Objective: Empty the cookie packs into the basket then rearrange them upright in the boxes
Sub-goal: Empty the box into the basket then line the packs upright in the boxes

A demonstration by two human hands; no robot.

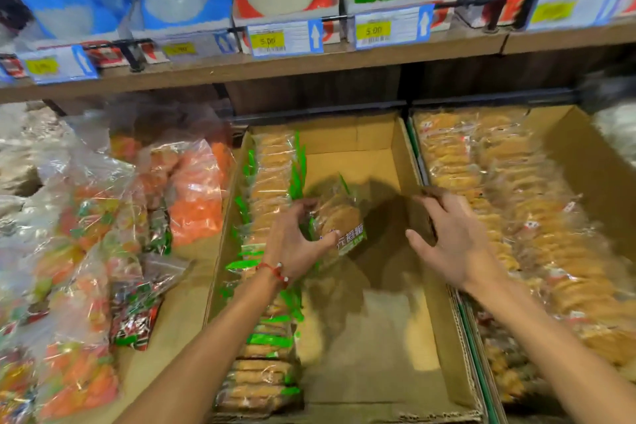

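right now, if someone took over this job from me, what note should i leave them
Left hand: grips one green-trimmed cookie pack over the middle box.
Right hand: open, fingertips at that box's right wall, holding nothing.
Done: a row of packs stands upright along the middle box's left wall; the right box looks mostly filled.
Left: stand the held pack beside the row, then fill the bare rest of the middle box. The basket is not in view.

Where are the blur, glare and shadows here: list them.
Head view: motion blur smears the pack in the left hand; dark shadows fall on the box floor; glare streaks the bags at left; the shelf bows, wide-angle.
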